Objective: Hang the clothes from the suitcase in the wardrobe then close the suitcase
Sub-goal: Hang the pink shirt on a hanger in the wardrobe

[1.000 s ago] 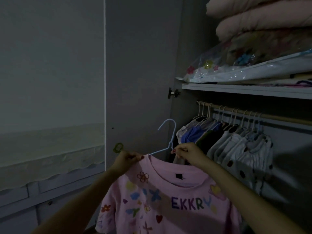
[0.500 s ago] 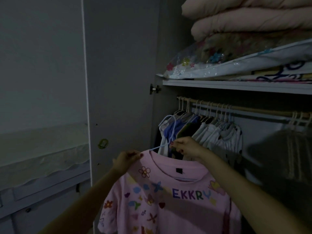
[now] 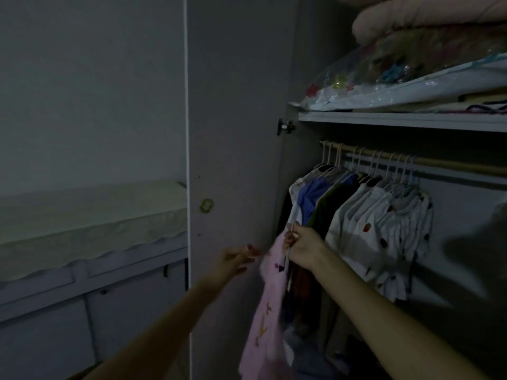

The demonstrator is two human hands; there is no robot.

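The right hand (image 3: 303, 246) gripped the hanger (image 3: 291, 231) carrying the pink shirt (image 3: 270, 297), which hung edge-on below it. The left hand (image 3: 236, 259), just beside, was loosely curled, holding nothing. The rail (image 3: 439, 161) above looked crowded; the hook might miss, dropping the shirt.

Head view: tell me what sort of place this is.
Probably a bedroom, at an open wardrobe: a wooden rail hung with clothes on hangers, and folded quilts stacked on the shelf above.
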